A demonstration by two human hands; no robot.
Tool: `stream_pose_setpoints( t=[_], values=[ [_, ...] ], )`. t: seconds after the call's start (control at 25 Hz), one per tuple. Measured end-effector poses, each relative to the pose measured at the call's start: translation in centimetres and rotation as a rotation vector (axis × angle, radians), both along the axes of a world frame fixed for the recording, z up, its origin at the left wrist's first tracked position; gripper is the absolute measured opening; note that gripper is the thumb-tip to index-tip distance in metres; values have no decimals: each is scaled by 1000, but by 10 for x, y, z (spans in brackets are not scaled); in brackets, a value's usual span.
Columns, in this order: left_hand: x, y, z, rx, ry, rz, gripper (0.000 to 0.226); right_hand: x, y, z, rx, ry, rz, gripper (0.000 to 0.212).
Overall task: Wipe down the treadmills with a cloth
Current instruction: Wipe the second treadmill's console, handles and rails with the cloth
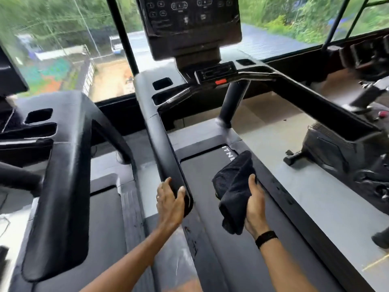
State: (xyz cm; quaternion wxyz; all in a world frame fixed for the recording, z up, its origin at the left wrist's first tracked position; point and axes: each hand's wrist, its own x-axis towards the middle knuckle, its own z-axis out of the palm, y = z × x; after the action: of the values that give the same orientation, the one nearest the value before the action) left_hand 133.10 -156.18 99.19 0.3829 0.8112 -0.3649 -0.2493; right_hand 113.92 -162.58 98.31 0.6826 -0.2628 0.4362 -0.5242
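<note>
I stand on a black treadmill whose belt (202, 178) runs ahead of me, with its console (189, 24) up at the top centre. My left hand (170, 204) grips the near end of the treadmill's left handrail (162, 148). My right hand (255, 204) holds a bunched black cloth (233, 190) above the belt, just left of the right handrail (315, 106). A black band sits on my right wrist.
A second treadmill (63, 186) stands close on the left, with its handrail parallel to mine. To the right are grey floor (315, 186) and another black exercise machine (336, 152). Large windows (63, 39) face outdoors ahead.
</note>
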Motion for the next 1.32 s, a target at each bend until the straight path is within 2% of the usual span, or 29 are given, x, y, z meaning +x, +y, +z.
stream_pose_setpoints(
  t=[0.08,0.16,0.2,0.28,0.36,0.44,0.52,0.6,0.8,0.88,0.96,1.04,1.16,1.24,1.32],
  values=[
    [8,-11,-2,71,46,89,72,5,0,-6,49,-17,67,70],
    [17,-34,-1,110,98,159,67,21,-2,-13,45,-27,144,80],
    [19,-47,1,128,140,191,67,30,-2,-16,34,-18,180,73],
    [21,-75,1,163,211,228,71,54,-3,-30,21,7,273,45],
    [21,-90,-6,220,161,225,74,84,3,-39,-39,-5,444,33],
    [22,-94,-18,252,34,201,78,113,0,-55,-81,-11,491,43],
    [25,-97,-26,230,-11,227,71,137,-20,-75,-89,-32,532,54],
    [28,-100,-30,202,-3,278,61,159,-52,-92,-44,-95,578,64],
    [27,-103,-35,147,31,283,63,182,-83,-140,173,-134,714,85],
    [30,-103,-36,140,32,282,63,172,-74,-136,296,-95,751,81],
    [30,-103,-35,146,22,271,62,164,-59,-139,350,59,766,69],
    [28,-100,-34,165,7,271,60,153,-40,-120,360,232,776,75],
    [25,-96,-33,154,-125,189,63,154,-41,-84,137,279,691,88],
    [26,-99,-34,59,-168,85,72,173,-67,-76,-38,295,635,83],
    [28,-100,-37,1,-150,62,77,197,-105,-70,-80,273,642,75]
  ],
)
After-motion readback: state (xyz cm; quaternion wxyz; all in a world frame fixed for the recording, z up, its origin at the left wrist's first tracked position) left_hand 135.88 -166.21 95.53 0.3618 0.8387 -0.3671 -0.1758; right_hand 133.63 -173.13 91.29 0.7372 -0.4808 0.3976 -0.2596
